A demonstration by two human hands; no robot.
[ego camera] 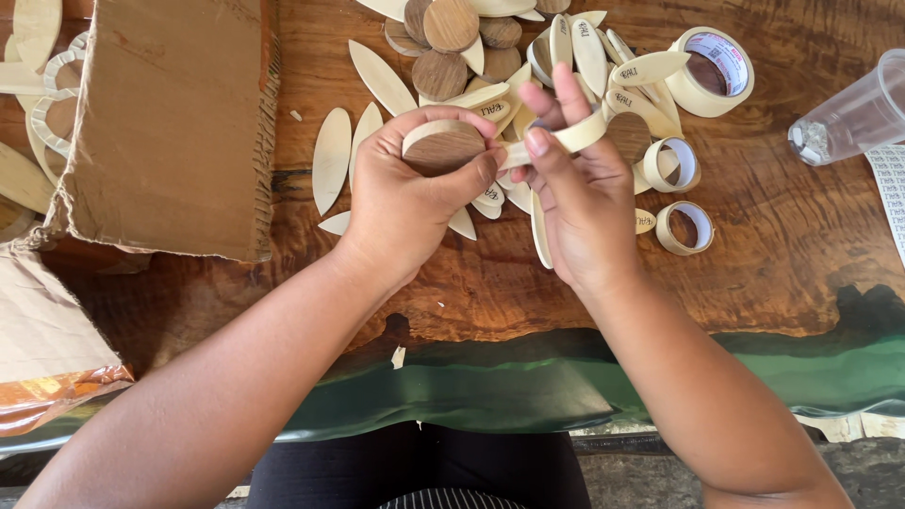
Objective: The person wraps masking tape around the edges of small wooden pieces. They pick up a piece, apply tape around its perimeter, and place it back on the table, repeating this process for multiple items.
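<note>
My left hand [410,188] grips a round wooden disc [441,146] with cream tape around its edge. My right hand [575,193] pinches a strip of cream masking tape [566,139] that runs from the disc to a small roll held in its fingers. Both hands hover over a pile of pale leaf-shaped wooden pieces [382,80] and brown wooden discs [451,24] on the wooden table [773,245].
A large tape roll [714,71] lies at the back right, two small rolls [674,162] [685,227] beside my right hand. A clear plastic cup [853,113] lies on its side at right. Cardboard box flaps [170,123] stand at left.
</note>
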